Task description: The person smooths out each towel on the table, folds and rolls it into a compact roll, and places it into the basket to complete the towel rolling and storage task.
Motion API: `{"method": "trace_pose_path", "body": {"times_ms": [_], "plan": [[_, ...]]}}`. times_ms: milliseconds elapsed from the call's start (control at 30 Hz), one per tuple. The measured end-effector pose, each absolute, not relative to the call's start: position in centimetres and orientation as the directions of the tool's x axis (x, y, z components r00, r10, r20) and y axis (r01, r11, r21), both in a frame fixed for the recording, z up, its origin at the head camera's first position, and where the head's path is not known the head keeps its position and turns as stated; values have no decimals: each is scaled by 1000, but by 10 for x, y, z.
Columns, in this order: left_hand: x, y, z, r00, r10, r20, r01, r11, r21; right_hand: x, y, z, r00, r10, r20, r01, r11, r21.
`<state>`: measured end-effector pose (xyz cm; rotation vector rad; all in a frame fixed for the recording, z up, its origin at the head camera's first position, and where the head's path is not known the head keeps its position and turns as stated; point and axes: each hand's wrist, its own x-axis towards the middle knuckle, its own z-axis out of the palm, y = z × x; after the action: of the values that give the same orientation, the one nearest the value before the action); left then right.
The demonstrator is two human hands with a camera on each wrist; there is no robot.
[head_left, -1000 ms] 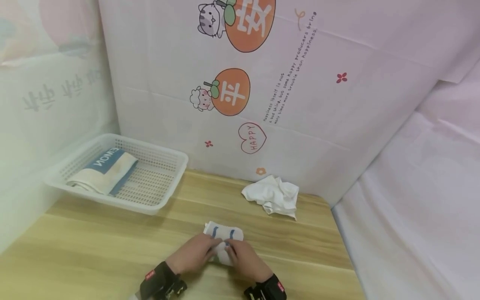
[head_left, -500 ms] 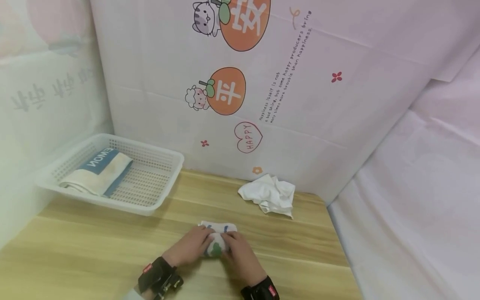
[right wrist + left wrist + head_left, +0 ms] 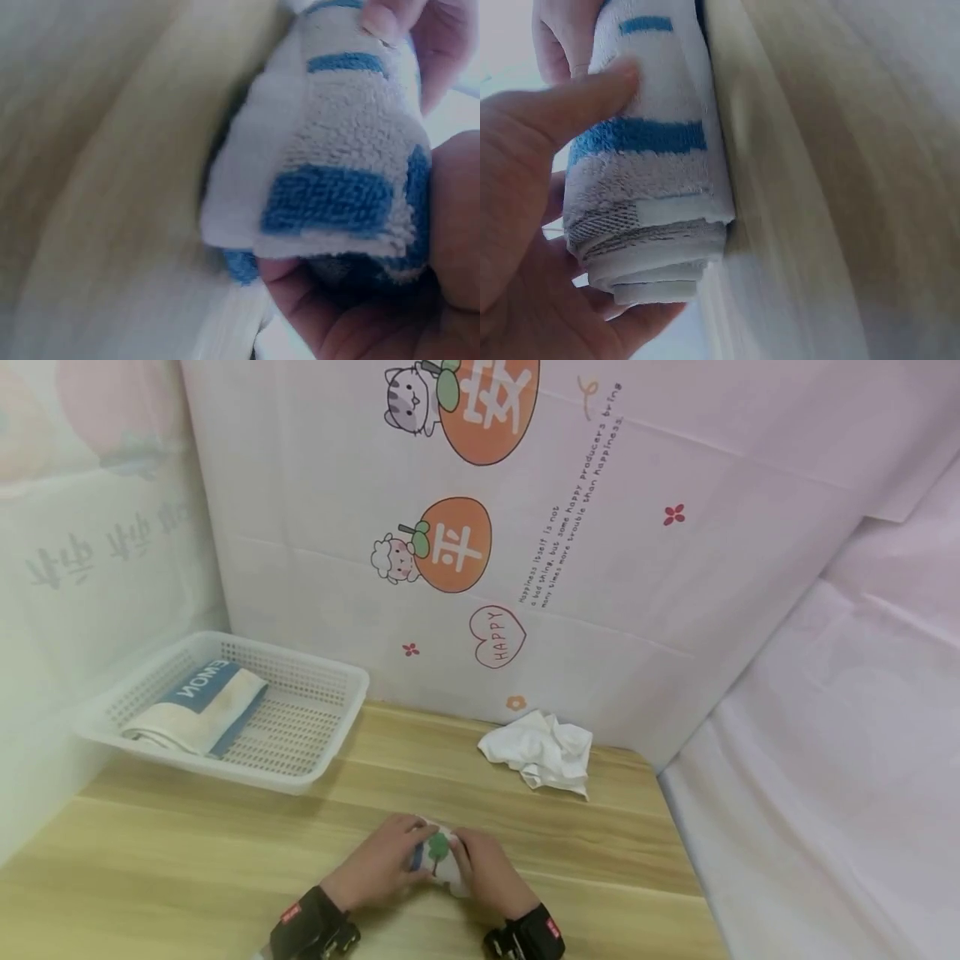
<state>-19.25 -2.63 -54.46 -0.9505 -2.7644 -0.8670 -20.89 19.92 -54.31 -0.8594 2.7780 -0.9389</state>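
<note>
Rolled towel (image 3: 438, 856) lay on the wooden table (image 3: 187, 852) near its near edge, gripped by the left hand (image 3: 382, 864) and right hand (image 3: 483, 872) with curled fingers. Only the wrist views showed its blue stripes and layered end. Bare wood stretched left; the long axis ran near-to-far.

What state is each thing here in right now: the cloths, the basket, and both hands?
Striped towel: rolled into a tight bundle, gripped between both hands on the table.
Left hand: fingers curled round the towel.
Right hand: fingers curled round the towel.
White cloth: crumpled, lying loose near the wall.
Basket: upright, open-topped.
Blue-and-cream towel: folded, lying inside the basket.
</note>
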Motion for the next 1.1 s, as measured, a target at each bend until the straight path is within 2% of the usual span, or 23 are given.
{"method": "trace_pose_path", "body": {"times_ms": [167,267,367,500,567,700,867,967,1100], "plan": [[-195,-22,-550,-822,543,172,547,670,501,-199,202,-540,-874,-480,80,-425,672,-607],[-197,-19,-550,-833,537,133,522,684,510,-191,201,-535,-886,-434,164,-452,724,-522],[-200,-15,-545,-843,532,85,495,702,512,-180,199,-528,-860,-444,253,-509,780,-364],[-205,-12,-535,-848,528,37,473,725,501,-172,196,-523,-830,-507,230,-553,802,-227],[-207,-10,-532,-849,527,44,479,730,488,-173,195,-524,-833,-516,200,-552,804,-223],[-206,-5,-533,-837,531,129,527,721,449,-186,196,-529,-845,-500,186,-534,796,-285],[-199,3,-537,-819,524,232,573,737,358,-208,200,-530,-829,-538,153,-555,757,-345],[-199,5,-538,-823,512,247,568,760,316,-213,200,-530,-821,-557,126,-560,745,-362],[-203,5,-539,-827,517,223,562,764,316,-214,199,-531,-814,-566,132,-569,728,-383]]}}
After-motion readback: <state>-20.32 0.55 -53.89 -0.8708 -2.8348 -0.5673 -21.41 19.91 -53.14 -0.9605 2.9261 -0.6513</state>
